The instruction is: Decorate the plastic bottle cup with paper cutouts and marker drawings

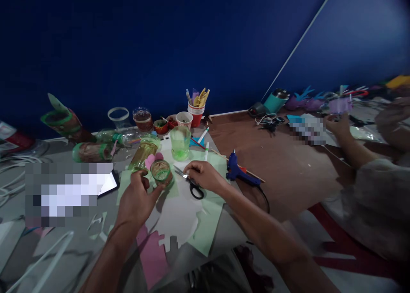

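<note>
My left hand (137, 199) is around a small clear cup (162, 172) with a green rim and a brown inside, which looks like a cut bottle piece. Its thumb presses the cup's near side and its fingers curl at the left. Pink paper petals (153, 159) stick up just behind the cup. My right hand (206, 175) is closed at the middle of black-handled scissors (196, 191), whose blades point left toward the cup. Under both lie white paper (177, 220) and pale green paper sheets (209, 229).
A blue glue gun (240, 171) lies to the right, its cable trailing. Behind stand a green plastic cup (180, 143) and a red cup of tools (196, 113). A lit phone (107, 184) is at left. Another person's hand (339, 124) holds a purple piece at far right.
</note>
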Demonstrator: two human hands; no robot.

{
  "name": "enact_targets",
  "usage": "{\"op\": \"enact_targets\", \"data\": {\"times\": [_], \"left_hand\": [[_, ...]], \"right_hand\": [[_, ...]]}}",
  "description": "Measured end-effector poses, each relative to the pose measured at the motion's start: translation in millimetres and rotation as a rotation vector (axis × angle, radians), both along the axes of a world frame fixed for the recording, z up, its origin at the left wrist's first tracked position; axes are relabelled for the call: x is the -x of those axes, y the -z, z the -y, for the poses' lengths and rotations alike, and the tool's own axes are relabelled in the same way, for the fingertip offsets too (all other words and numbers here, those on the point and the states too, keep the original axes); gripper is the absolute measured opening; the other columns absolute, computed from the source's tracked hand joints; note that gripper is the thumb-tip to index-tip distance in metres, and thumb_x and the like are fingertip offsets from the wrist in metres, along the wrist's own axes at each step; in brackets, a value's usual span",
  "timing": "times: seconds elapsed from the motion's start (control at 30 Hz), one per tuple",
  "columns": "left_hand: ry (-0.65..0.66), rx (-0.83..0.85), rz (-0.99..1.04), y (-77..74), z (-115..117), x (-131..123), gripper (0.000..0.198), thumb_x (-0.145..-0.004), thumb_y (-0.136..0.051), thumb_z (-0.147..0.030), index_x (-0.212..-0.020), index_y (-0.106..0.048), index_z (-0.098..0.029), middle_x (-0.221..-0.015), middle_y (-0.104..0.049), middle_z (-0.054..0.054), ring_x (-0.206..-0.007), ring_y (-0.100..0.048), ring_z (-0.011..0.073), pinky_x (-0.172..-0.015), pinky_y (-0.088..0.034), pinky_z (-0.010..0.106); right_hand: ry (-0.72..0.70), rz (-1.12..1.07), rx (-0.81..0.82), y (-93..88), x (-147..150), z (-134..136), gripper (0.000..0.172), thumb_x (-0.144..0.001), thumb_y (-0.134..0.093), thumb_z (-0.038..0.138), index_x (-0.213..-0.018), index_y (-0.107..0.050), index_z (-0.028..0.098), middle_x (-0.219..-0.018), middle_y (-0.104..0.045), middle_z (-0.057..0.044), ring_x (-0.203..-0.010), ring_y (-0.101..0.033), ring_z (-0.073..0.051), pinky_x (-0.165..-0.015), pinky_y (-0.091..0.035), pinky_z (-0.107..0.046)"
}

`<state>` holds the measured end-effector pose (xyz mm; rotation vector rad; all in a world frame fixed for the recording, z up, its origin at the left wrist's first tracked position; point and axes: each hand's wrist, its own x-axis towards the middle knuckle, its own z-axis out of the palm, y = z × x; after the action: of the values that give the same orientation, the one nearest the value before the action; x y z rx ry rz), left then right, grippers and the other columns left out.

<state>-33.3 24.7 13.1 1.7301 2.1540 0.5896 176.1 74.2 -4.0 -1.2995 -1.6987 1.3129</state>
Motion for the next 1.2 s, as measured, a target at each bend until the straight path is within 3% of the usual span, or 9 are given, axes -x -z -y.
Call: {"op": "enact_targets", "data": {"times": [0.07, 0.17, 0.23, 0.3, 0.47, 0.67, 0.83, 1.07, 1.2], "left_hand": [[0.060, 0.008, 0.091, -7.1, -1, 10, 0.040, -0.072, -0.058, -0.050, -0.097, -0.049, -0.020, -0.063, -0.052, -0.004, -0.057, -0.054, 0.0162, -0.052, -0.038, 0.025], [0.343, 0.105, 0.349, -16.4, 0, 23, 0.025, -0.076, -0.054, -0.047, -0.073, -0.053, -0.022, -0.061, -0.051, -0.003, -0.056, -0.049, 0.0140, -0.052, -0.040, 0.024], [0.511, 0.172, 0.512, -19.6, 2, 22, 0.026, -0.075, -0.055, -0.046, -0.066, -0.054, -0.022, -0.060, -0.052, -0.001, -0.056, -0.048, 0.0138, -0.053, -0.040, 0.024], [0.585, 0.208, 0.601, -18.1, 7, 11, 0.023, -0.076, -0.057, -0.042, -0.067, -0.057, -0.021, -0.062, -0.055, 0.000, -0.059, -0.050, 0.0140, -0.056, -0.042, 0.025], [0.461, 0.002, 0.547, 8.7, 22, -37, 0.009, -0.076, -0.055, -0.028, -0.077, -0.058, -0.020, -0.069, -0.058, 0.000, -0.065, -0.054, 0.0144, -0.064, -0.044, 0.026], [0.371, -0.077, 0.548, 38.4, 30, -51, 0.017, -0.078, -0.055, -0.028, -0.093, -0.056, -0.020, -0.077, -0.061, 0.002, -0.071, -0.058, 0.0157, -0.067, -0.047, 0.028], [0.371, -0.109, 0.484, 34.5, 28, -50, 0.026, -0.079, -0.055, -0.029, -0.103, -0.057, -0.019, -0.081, -0.063, 0.003, -0.073, -0.060, 0.0171, -0.068, -0.048, 0.030], [0.519, -0.275, 0.362, 30.1, 30, -51, 0.015, -0.085, -0.048, -0.023, -0.092, -0.062, -0.020, -0.078, -0.060, 0.003, -0.069, -0.057, 0.0152, -0.066, -0.046, 0.028], [0.585, -0.329, 0.409, 26.9, 30, -52, 0.014, -0.086, -0.047, -0.019, -0.083, -0.061, -0.020, -0.074, -0.059, 0.003, -0.071, -0.057, 0.0157, -0.066, -0.045, 0.027]], "right_hand": [[0.002, -0.025, 0.015, -1.4, 0, 0, 0.014, -0.077, -0.050, 0.019, -0.077, -0.063, 0.017, -0.057, -0.051, 0.004, -0.047, -0.040, -0.006, -0.046, -0.030, -0.017], [0.004, -0.097, 0.060, -4.1, 1, 0, 0.011, -0.076, -0.052, 0.019, -0.074, -0.062, 0.017, -0.055, -0.050, 0.005, -0.046, -0.040, -0.006, -0.045, -0.030, -0.017], [0.004, -0.154, 0.113, -6.3, 1, 1, 0.009, -0.075, -0.053, 0.020, -0.074, -0.061, 0.016, -0.055, -0.050, 0.005, -0.045, -0.040, -0.006, -0.044, -0.029, -0.017], [-0.024, -0.186, 0.173, -8.8, 1, 4, 0.009, -0.075, -0.054, 0.021, -0.074, -0.061, 0.015, -0.055, -0.051, 0.005, -0.043, -0.038, -0.005, -0.042, -0.028, -0.017], [-0.263, -0.160, 0.276, -15.0, 2, 12, 0.015, -0.081, -0.055, 0.028, -0.077, -0.060, 0.015, -0.055, -0.050, 0.006, -0.041, -0.041, -0.004, -0.041, -0.032, -0.016], [-0.255, -0.198, 0.279, -17.3, 0, 15, 0.023, -0.088, -0.049, 0.039, -0.091, -0.055, 0.017, -0.061, -0.053, 0.005, -0.042, -0.044, -0.004, -0.041, -0.033, -0.015], [-0.269, -0.227, 0.278, -17.7, -2, 16, 0.033, -0.089, -0.046, 0.049, -0.096, -0.054, 0.017, -0.058, -0.050, 0.006, -0.043, -0.051, -0.007, -0.042, -0.038, -0.017], [-0.299, -0.235, 0.372, -24.7, -6, 17, 0.033, -0.089, -0.048, 0.049, -0.097, -0.052, 0.018, -0.071, -0.059, 0.002, -0.038, -0.053, -0.004, -0.041, -0.038, -0.016], [-0.305, -0.207, 0.443, -30.0, -8, 14, 0.033, -0.087, -0.050, 0.049, -0.092, -0.053, 0.016, -0.066, -0.061, 0.002, -0.034, -0.050, -0.004, -0.039, -0.039, -0.016]]}}
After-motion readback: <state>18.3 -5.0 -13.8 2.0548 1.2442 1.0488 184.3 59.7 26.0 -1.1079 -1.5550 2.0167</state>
